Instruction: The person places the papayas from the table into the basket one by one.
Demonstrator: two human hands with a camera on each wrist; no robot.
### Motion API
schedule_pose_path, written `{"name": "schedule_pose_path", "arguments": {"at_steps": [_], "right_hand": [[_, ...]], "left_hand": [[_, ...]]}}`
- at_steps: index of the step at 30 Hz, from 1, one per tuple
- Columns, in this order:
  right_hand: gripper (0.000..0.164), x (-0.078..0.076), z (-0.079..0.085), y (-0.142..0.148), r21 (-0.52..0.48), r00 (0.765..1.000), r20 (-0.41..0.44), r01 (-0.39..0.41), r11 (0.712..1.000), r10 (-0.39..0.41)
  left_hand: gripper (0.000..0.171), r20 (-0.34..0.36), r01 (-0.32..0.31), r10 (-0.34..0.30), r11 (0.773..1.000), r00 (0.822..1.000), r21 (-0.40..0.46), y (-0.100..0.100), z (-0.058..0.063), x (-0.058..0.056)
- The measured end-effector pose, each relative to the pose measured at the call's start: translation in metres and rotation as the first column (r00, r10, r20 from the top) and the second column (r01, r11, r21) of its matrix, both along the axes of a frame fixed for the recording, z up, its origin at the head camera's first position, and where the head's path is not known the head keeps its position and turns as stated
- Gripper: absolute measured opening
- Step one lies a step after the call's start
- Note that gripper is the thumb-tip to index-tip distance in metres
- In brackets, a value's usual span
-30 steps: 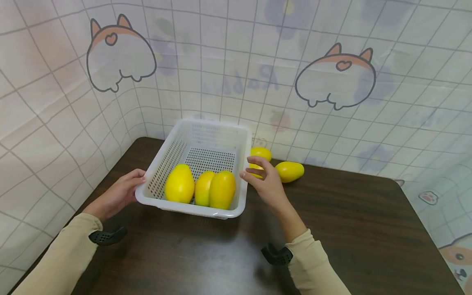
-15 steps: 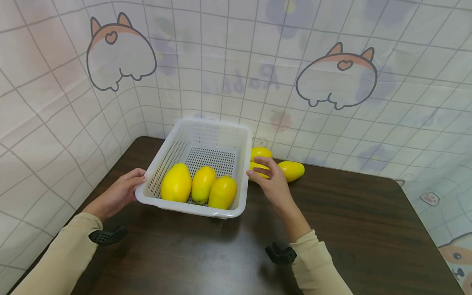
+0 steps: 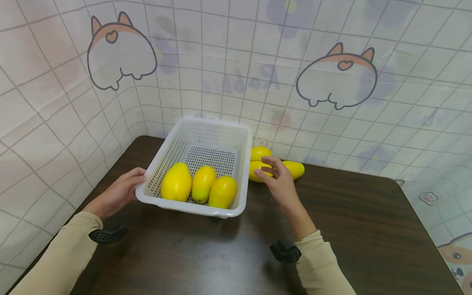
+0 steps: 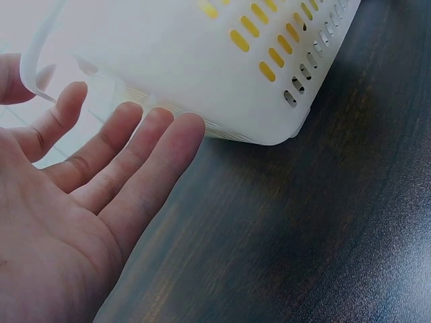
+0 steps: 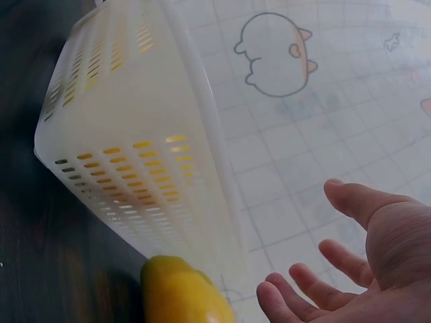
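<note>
right hand (image 3: 282,183) shifted, part-hiding mango (image 3: 296,169)

Cartoon-print sheeting (image 3: 236,57) around the dark table (image 3: 368,221) shows a screened-off corner.

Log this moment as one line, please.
left hand: holds rim of white perforated plastic basket | right hand: empty, apart from basket | in basket: three smooth oval yellow fruits | outside: three more yellow fruits, partly hidden

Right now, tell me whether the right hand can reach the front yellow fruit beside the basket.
Probably yes: the right hand holds nothing, and nothing visible stands between it and the yellow fruit, though the basket may crowd one side.
</note>
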State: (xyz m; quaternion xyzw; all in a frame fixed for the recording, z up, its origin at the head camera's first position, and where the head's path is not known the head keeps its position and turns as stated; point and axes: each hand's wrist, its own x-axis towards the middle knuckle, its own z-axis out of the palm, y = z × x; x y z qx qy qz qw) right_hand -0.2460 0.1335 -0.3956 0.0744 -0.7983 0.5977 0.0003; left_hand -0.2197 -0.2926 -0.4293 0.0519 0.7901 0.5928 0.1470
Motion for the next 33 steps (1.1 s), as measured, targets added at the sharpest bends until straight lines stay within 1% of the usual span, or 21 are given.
{"name": "schedule_pose_path", "arguments": {"at_steps": [10,21,26,33], "right_hand": [[0.052,0.000,-0.001,0.009,0.028,1.000,0.007,0.013,1.000,-0.013],[0.051,-0.002,-0.003,0.017,0.006,0.999,0.017,0.029,1.000,-0.029],[0.051,-0.002,-0.004,0.021,-0.005,1.000,0.013,0.023,1.000,-0.023],[0.053,-0.001,-0.005,0.027,0.002,0.999,0.018,0.032,0.999,-0.032]], "left_hand": [[0.042,-0.006,0.003,-0.003,1.000,1.000,-0.006,-0.001,-0.001,-0.001],[0.043,-0.002,0.000,0.000,1.000,1.000,-0.009,0.000,0.000,-0.001],[0.044,-0.005,0.001,-0.001,1.000,1.000,-0.012,0.000,0.000,-0.001],[0.044,0.003,-0.006,0.006,1.000,1.000,-0.010,-0.001,-0.001,0.000]]}}
